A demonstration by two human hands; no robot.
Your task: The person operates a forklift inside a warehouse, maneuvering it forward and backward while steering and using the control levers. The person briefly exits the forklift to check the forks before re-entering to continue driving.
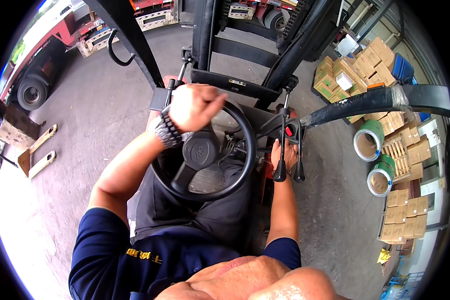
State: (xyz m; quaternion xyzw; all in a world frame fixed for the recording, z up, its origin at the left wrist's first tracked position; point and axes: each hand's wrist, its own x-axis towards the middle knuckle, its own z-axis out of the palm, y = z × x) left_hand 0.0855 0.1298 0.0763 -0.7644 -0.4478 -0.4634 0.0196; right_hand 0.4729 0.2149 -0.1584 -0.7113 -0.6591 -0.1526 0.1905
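My left hand (195, 107) is closed over the upper left of the black steering wheel (249, 172), its fingers slightly smeared by motion. A dark chunky bracelet (168, 131) circles that wrist. Just right of the wheel, my right hand (285, 154) is beneath two black control levers (280, 170). Its visible fingers point forward and are apart; the lever shafts and knobs cover part of it. Close to its fingertips is a small red switch (288, 131). Whether the hand touches a lever I cannot tell.
Ahead stands the forklift's mast (245, 50). A truck with large wheels (32, 93) and a pallet jack (42, 150) are at left. Stacked cartons (355, 72), green-wrapped rolls (369, 140), a wooden pallet (396, 156) and more boxes (405, 220) line the right.
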